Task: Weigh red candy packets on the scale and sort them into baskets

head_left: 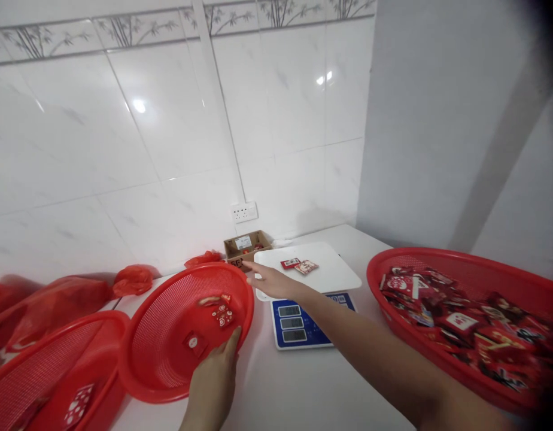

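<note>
My left hand (213, 377) grips the near rim of a tilted red mesh basket (169, 323), thumb over the edge; a few small red packets (222, 311) lie inside it. My right hand (270, 278) reaches out with its fingers stretched flat, between the basket's far rim and the white platform of a digital scale (330, 275). It holds nothing. Two small red packets (300, 264) lie on the scale's platform. The scale's blue panel (297, 323) shows three displays.
A big red basket (465, 281) full of red packets stands at the right. Another red basket (56, 377) with a packet sits at the lower left. Red plastic bags (79, 293) and a small cardboard box (247, 245) lie by the tiled wall.
</note>
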{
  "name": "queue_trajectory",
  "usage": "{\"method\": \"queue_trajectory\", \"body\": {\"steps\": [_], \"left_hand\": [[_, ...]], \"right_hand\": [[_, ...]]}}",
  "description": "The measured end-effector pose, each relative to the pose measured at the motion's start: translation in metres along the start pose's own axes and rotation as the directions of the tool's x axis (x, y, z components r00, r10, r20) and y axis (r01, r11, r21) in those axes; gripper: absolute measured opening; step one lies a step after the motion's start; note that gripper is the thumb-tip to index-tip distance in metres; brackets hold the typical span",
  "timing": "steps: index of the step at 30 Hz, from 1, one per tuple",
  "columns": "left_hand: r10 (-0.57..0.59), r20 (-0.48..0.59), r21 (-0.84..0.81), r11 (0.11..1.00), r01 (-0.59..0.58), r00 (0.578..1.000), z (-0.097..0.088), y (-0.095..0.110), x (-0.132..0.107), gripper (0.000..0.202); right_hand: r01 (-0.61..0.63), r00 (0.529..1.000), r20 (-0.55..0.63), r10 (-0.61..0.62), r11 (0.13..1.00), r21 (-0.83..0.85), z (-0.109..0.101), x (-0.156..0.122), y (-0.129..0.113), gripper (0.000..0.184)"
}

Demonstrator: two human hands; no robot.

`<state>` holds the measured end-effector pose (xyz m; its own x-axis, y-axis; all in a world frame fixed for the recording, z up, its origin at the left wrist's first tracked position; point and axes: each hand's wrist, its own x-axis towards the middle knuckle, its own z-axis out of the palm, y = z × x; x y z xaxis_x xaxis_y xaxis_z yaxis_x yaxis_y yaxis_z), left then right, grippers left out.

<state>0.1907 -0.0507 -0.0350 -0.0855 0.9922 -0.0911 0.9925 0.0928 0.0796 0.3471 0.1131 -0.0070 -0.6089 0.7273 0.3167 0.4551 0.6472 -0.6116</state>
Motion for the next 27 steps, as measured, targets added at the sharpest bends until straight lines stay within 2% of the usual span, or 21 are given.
{"method": "queue_trajectory", "body": {"steps": [2,4,7,10,14,18,21,25,27], "left_hand": [[0.009,-0.002,-0.007,1.0,-0.009,1.0,0.0,0.0,0.0,0.052],[0.012,0.004,-0.011,1.0,-0.012,1.0,-0.001,0.0,0.0,0.052],[0.005,0.016,-0.005,1.0,-0.004,1.0,-0.002,0.0,-0.002,0.053],[0.004,0.019,-0.014,1.0,-0.004,1.0,-0.003,-0.001,-0.002,0.052],[0.01,-0.004,-0.022,1.0,-0.01,1.0,0.0,-0.002,-0.001,0.05],[0.005,-0.014,-0.012,1.0,-0.005,1.0,0.001,-0.002,-0.002,0.05],[0.014,-0.012,-0.021,1.0,-0.015,1.0,-0.002,-0.001,-0.003,0.05],[0.022,-0.004,-0.031,0.999,-0.022,1.0,-0.006,0.001,-0.002,0.051],[0.01,-0.004,-0.03,1.0,-0.01,1.0,-0.005,0.0,-0.001,0.053]], "right_hand": [[-0.05,0.999,0.005,0.051,0.989,-0.141,-0.007,0.002,0.013,0.059],[-0.228,0.973,-0.044,0.228,0.904,-0.363,-0.018,-0.001,0.036,0.059],[-0.397,0.913,-0.113,0.392,0.795,-0.458,-0.03,-0.01,0.073,0.053],[-0.411,0.907,-0.128,0.4,0.782,-0.469,-0.033,-0.02,0.094,0.044],[-0.388,0.921,-0.163,0.354,0.796,-0.465,-0.034,-0.028,0.097,0.035],[-0.426,0.904,-0.221,0.366,0.815,-0.392,-0.034,-0.021,0.086,0.032],[-0.385,0.916,-0.24,0.322,0.875,-0.294,-0.023,-0.002,0.059,0.035],[-0.153,0.981,-0.148,0.128,0.974,-0.167,0.002,0.027,-0.001,0.037],[0.052,0.998,-0.037,-0.053,0.998,-0.027,0.009,0.032,-0.025,0.045]]}}
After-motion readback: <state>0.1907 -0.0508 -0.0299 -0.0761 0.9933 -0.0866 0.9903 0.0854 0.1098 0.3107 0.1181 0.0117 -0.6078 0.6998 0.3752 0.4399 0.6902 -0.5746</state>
